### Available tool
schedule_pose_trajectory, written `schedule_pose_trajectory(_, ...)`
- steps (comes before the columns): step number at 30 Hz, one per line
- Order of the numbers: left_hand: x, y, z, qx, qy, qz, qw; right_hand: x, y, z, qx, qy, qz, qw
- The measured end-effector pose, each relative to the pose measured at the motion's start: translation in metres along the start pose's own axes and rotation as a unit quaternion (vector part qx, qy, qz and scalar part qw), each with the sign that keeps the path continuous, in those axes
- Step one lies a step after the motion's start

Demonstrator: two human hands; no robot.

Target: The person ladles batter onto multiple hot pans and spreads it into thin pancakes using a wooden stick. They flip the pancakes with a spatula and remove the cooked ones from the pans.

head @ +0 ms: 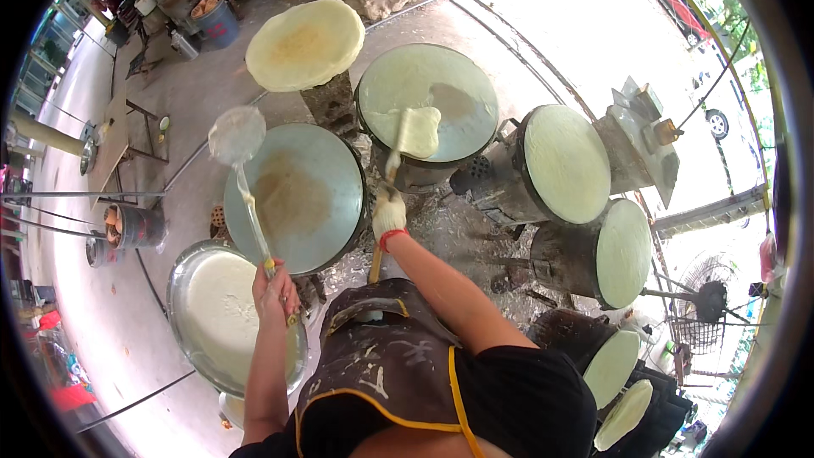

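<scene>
My left hand (275, 292) grips the long handle of a batter-coated ladle (238, 135), its round head raised over the left edge of a bare round griddle (318, 184). Below that hand, a wide metal basin (181, 331) holds pale batter (219, 312). My right hand (388, 213), in a whitish glove with a red band at the wrist, is closed around the handle of a flat spreader (400, 140). The spreader's blade meets a thick fold of batter (422, 130) on the far round griddle (455, 143). Batter coats much of that griddle; a patch at its right shows bare metal.
A stack of round flatbreads (305, 44) stands beyond the griddles. To my right, several drum stoves (559, 261) carry griddles covered with pale sheets (568, 165). A standing fan (709, 302) is at far right. Scraps litter the floor (439, 235) between the stoves.
</scene>
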State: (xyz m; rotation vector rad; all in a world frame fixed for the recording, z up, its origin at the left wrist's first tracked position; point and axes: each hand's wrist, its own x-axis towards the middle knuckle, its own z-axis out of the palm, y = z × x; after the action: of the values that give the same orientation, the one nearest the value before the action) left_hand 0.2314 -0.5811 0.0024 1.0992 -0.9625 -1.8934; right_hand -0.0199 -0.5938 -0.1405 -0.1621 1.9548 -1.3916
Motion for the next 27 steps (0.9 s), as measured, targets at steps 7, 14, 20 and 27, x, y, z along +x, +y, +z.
schedule_pose_trajectory(7, -0.036, -0.019, -0.032, -0.081, -0.009, -0.024, 0.996, 0.051, 0.013, -0.037, 0.141, 0.040, 0.041, 0.988)
schedule_pose_trajectory(14, -0.044, -0.027, 0.000, -0.158, -0.072, -0.065, 0.983, 0.109, 0.075, -0.096, -0.062, 0.013, -0.005, 0.998)
schedule_pose_trajectory(20, -0.045, -0.043, 0.055, -0.173, -0.109, -0.036, 0.978, 0.096, 0.098, -0.140, -0.068, -0.147, -0.069, 0.984)
schedule_pose_trajectory(27, -0.047, -0.072, 0.147, -0.153, -0.094, -0.026, 0.984, 0.121, 0.012, -0.242, -0.134, -0.076, -0.082, 0.985)
